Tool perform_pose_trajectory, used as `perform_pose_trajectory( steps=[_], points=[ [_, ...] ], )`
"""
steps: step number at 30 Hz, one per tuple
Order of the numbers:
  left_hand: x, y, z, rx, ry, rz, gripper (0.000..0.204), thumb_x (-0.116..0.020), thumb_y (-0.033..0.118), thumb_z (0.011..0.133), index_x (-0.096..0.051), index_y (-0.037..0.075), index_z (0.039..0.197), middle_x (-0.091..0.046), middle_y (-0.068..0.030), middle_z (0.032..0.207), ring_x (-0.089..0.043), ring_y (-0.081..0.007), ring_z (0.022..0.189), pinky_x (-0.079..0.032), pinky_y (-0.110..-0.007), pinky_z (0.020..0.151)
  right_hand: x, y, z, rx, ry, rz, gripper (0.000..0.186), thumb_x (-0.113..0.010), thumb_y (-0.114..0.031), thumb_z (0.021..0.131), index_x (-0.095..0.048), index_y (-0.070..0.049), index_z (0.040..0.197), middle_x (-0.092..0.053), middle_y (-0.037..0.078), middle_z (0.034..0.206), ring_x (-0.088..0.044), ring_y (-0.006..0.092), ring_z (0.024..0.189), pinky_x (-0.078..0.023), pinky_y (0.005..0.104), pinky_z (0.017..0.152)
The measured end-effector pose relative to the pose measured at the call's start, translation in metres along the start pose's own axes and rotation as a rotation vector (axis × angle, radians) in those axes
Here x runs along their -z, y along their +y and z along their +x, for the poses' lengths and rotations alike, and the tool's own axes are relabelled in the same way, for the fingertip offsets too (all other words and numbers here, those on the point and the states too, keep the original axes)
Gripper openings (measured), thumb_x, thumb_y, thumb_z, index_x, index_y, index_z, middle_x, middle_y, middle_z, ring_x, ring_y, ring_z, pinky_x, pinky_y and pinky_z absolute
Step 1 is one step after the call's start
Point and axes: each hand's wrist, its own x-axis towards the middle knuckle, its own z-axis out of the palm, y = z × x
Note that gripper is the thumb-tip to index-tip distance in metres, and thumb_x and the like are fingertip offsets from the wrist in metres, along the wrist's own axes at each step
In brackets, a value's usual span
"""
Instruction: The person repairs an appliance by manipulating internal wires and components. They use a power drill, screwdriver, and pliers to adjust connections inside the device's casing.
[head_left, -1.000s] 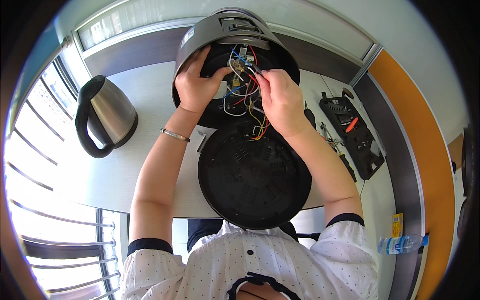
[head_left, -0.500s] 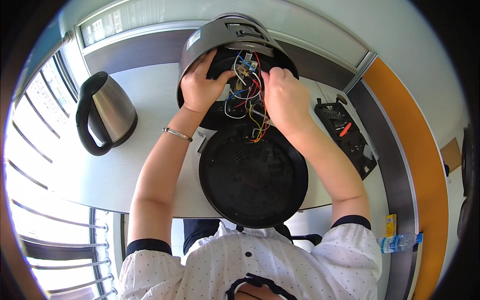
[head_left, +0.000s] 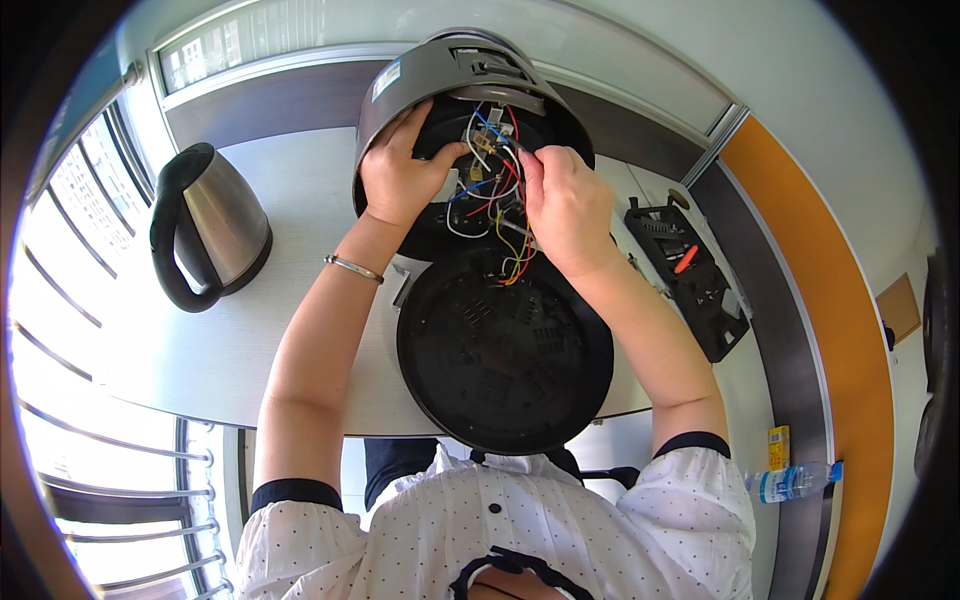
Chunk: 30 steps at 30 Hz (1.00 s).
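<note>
A dark grey electric cooker (head_left: 420, 92) lies tipped on the table, its underside facing me and its wiring exposed. My left hand (head_left: 402, 178) grips the housing at its left side, fingers along the inside wall and thumb reaching toward the wires. Among the coloured wires (head_left: 490, 190), my right hand (head_left: 572, 205) is closed in a pinch at the right of the opening. What sits between its fingertips is too small to make out. The round black base cover (head_left: 505, 350) hangs open toward me, joined to the cooker by yellow and red wires.
A steel kettle (head_left: 232, 225) with a black handle stands at the left on the white table (head_left: 330, 160). To the right lies an open black tool case (head_left: 690, 275) with an orange-handled tool. A water bottle (head_left: 790, 484) and a yellow box (head_left: 778, 447) are at the lower right.
My right hand has shifted slightly down, still pinched among the wires. My left hand keeps its hold on the cooker.
</note>
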Motion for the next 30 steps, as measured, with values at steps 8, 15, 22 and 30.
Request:
perform_pose_trajectory(
  steps=[8,15,22,30],
  points=[
    [0.0,0.001,0.0,0.01,-0.003,-0.004,0.054,-0.084,0.024,0.057,-0.067,0.003,0.103,-0.066,-0.0177,0.101,-0.065,-0.0289,0.093,-0.05,-0.033,0.083,-0.001,-0.001,-0.002,-0.017,-0.017,-0.028,0.016,-0.065,-0.013,0.082,-0.053,-0.004,0.076,-0.057,0.009,0.066,-0.055,0.0291,0.052,-0.044,0.0372,0.045],
    [0.0,0.001,-0.001,0.01,-0.001,0.004,0.054,-0.085,0.023,0.056,-0.067,0.002,0.103,-0.066,-0.0181,0.101,-0.065,-0.029,0.093,-0.051,-0.034,0.083,0.0,0.0,0.0,0.059,-0.053,-0.116,0.02,-0.06,-0.016,0.084,-0.048,-0.005,0.072,-0.053,0.009,0.063,-0.056,0.0235,0.051,-0.044,0.034,0.043],
    [-0.001,-0.001,-0.001,0.009,0.007,0.016,0.054,-0.085,0.024,0.056,-0.067,0.002,0.103,-0.066,-0.0182,0.101,-0.065,-0.0289,0.092,-0.051,-0.034,0.082,0.008,-0.004,0.014,0.064,-0.278,-0.226,0.024,-0.056,-0.021,0.088,-0.052,-0.004,0.071,-0.057,0.01,0.061,-0.058,0.0275,0.052,-0.044,0.0362,0.044],
    [0.0,0.0,-0.001,0.016,0.0,0.013,0.055,-0.085,0.024,0.056,-0.067,0.002,0.103,-0.066,-0.0184,0.101,-0.065,-0.0292,0.093,-0.05,-0.034,0.083,0.012,-0.01,0.025,0.049,-0.352,-0.157,0.025,-0.054,-0.018,0.086,-0.056,-0.004,0.066,-0.059,0.012,0.057,-0.061,0.0276,0.052,-0.048,0.0367,0.046]
  ],
)
